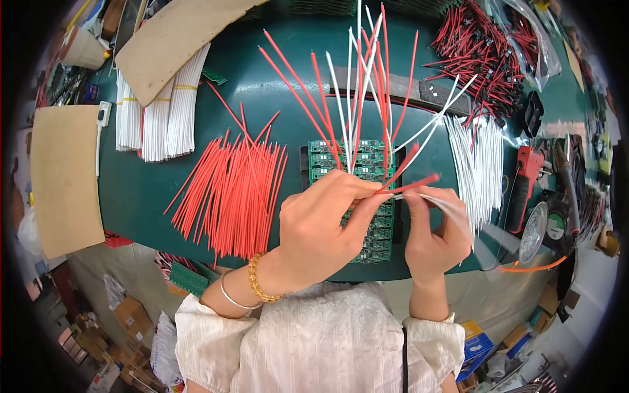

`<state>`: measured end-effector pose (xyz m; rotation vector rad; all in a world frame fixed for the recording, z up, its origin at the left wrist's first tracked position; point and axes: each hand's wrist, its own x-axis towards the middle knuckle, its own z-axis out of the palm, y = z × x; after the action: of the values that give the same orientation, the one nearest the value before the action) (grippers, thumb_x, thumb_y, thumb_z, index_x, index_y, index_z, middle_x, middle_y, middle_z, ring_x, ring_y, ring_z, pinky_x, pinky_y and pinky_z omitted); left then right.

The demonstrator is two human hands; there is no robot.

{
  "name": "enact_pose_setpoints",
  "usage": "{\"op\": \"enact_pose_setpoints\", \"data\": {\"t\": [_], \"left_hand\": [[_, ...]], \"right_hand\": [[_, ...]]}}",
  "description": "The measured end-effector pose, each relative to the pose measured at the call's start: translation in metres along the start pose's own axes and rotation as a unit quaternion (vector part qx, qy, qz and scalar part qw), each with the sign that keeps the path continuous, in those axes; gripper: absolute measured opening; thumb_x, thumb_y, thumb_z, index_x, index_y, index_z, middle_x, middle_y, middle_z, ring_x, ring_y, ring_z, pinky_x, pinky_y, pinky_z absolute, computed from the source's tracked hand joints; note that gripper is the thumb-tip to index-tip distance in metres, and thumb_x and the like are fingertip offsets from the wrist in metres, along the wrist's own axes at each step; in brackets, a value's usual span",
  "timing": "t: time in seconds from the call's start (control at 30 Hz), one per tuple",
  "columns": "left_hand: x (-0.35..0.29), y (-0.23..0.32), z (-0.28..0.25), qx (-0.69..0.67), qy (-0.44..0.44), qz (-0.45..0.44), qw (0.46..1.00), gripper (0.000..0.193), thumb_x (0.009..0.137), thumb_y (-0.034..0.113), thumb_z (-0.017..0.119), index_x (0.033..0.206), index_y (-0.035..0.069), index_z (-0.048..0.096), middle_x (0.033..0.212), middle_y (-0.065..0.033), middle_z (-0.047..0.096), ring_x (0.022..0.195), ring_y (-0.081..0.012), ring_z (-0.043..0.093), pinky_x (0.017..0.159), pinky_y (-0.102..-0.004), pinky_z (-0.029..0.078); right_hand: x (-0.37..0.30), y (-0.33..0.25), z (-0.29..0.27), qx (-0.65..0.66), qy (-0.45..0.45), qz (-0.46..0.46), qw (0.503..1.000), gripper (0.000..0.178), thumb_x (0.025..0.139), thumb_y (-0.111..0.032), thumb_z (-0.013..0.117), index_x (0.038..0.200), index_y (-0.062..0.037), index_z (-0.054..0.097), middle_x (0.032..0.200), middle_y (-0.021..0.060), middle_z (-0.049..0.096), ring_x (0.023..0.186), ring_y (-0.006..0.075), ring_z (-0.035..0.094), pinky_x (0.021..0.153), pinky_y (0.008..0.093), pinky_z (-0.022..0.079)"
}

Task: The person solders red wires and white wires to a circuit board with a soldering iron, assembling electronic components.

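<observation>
- In the head view, the board (377, 245), green and with many small units, lies on the table (137, 196) in the middle, just under and beyond my hands.
- My left hand (329, 219) pinches between thumb and finger at two red wires (419, 181); their lower ends are hidden by my fingers.
- My right hand (438, 237), just to the right, is closed at the fingertips and seems to grip white wires (451, 208), which are blurred.
- What looks done: a group of standing wires (360, 98), red and white, rises from about the far part of the board. I cannot tell if each one is already fixed.
- What looks left: in the near rows, the part which I can see shows only small components and no wire, so I judge that the work is not yet complete.
- The supply is large: a red pile (229, 196) lies on the left, a white pile (481, 170) on the right, and tied white bundles (157, 128) at the far left.
</observation>
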<state>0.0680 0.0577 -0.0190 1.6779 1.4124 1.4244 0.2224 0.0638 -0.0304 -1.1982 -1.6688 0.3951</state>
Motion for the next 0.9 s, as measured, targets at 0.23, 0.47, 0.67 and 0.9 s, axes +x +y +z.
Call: {"op": "enact_pose_setpoints", "data": {"t": [0.23, 0.47, 0.67, 0.9], "left_hand": [[0.0004, -0.0023, 0.0018, 0.057, -0.002, 0.039, 0.998, 0.015, 0.074, -0.001, 0.074, 0.086, 0.0, 0.065, 0.075, -0.0072, 0.065, 0.058, -0.0178, 0.062, 0.047, -0.0258, 0.045], [0.0004, -0.0012, 0.0028, 0.064, 0.002, 0.044, 0.997, 0.015, 0.074, 0.0, 0.075, 0.085, 0.001, 0.064, 0.074, -0.0074, 0.064, 0.059, -0.0185, 0.062, 0.047, -0.0261, 0.045], [-0.0006, -0.0012, 0.004, 0.053, -0.007, 0.043, 0.998, 0.014, 0.076, 0.002, 0.074, 0.085, 0.001, 0.064, 0.075, -0.0063, 0.065, 0.057, -0.0169, 0.062, 0.046, -0.0255, 0.045], [-0.0021, -0.0022, 0.0066, 0.048, 0.004, 0.042, 0.998, 0.014, 0.078, 0.003, 0.073, 0.089, 0.001, 0.065, 0.076, -0.0065, 0.065, 0.056, -0.0178, 0.061, 0.046, -0.0263, 0.045]], "right_hand": [[0.0026, -0.0029, 0.0006, -0.002, -0.019, 0.031, 0.999, 0.019, 0.07, 0.012, 0.074, 0.083, 0.0039, 0.064, 0.078, 0.0125, 0.068, 0.063, 0.0246, 0.063, 0.056, 0.0309, 0.049], [0.0039, -0.0022, 0.0007, -0.021, -0.02, 0.013, 1.0, 0.019, 0.068, 0.012, 0.075, 0.082, 0.0037, 0.065, 0.077, 0.0119, 0.067, 0.063, 0.0248, 0.063, 0.057, 0.0314, 0.049], [0.004, -0.0044, 0.0019, -0.034, -0.015, 0.005, 0.999, 0.019, 0.069, 0.011, 0.075, 0.083, 0.0032, 0.065, 0.077, 0.0113, 0.067, 0.063, 0.0244, 0.062, 0.057, 0.0311, 0.048], [0.0012, -0.0037, 0.0022, -0.029, -0.01, 0.007, 1.0, 0.018, 0.071, 0.009, 0.075, 0.084, 0.0019, 0.066, 0.077, 0.0095, 0.067, 0.064, 0.0233, 0.062, 0.057, 0.0303, 0.048]]}}
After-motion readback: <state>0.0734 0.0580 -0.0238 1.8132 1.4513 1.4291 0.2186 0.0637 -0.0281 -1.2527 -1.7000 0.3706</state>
